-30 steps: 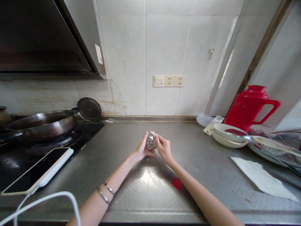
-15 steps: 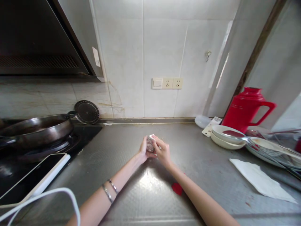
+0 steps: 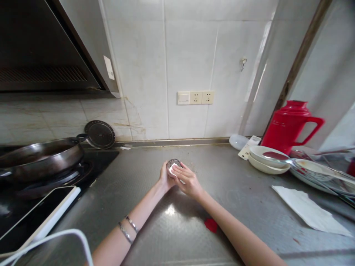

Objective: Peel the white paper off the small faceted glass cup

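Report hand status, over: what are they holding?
Left hand: holding small round object. Right hand: holding white wad against it. Red scrap on counter, seemingly not in the way.

No text, brand or number is legible. Unreadable markings are present as follows: a white label (image 3: pixel 109 67) on the side panel of the range hood (image 3: pixel 55 40); pale lettering (image 3: pixel 278 123) on the red flask (image 3: pixel 287 129) near the right rear corner of the bench (image 3: pixel 227 192); small dark marks on the white card (image 3: pixel 249 147) near the rear edge, toward the right.
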{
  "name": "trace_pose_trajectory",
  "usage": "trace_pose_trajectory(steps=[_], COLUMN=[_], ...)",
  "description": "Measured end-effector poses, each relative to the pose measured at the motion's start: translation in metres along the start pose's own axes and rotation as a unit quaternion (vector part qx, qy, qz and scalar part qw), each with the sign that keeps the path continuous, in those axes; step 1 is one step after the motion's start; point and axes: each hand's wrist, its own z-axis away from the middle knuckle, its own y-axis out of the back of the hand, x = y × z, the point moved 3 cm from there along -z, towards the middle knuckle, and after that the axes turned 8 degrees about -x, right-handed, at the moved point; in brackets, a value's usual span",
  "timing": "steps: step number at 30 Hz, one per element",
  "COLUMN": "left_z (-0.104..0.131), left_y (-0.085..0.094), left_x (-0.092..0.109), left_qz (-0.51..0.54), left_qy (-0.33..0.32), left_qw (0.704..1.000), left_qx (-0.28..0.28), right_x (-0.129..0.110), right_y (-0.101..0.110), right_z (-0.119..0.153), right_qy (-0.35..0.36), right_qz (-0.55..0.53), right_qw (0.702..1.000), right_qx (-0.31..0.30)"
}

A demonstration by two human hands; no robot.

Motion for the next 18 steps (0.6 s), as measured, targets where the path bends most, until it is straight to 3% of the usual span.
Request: trace_pose_trajectory(steps=[6,13,18], left_z=[0.004,0.006,0.006], left_y=[0.002,0.005,0.006], left_x=[0.011,0.011,0.006], left_qz=[-0.027,-0.04,-0.014], left_qy=[-0.017,-0.032,0.009], left_qw=[0.999,0.999,0.999], left_qx=[-0.009,0.0,-0.028], right_x=[-0.001,0.0,0.01], right_y=[0.011,0.017,0.023], right_z=[-0.004,-0.004,-0.001], right_qy=[0.065,0.066,0.037], right_qz=[0.019,0.025,0.046], right_qw=[0.997,0.997,0.997], right_qx=[-0.028,-0.036,-0.05])
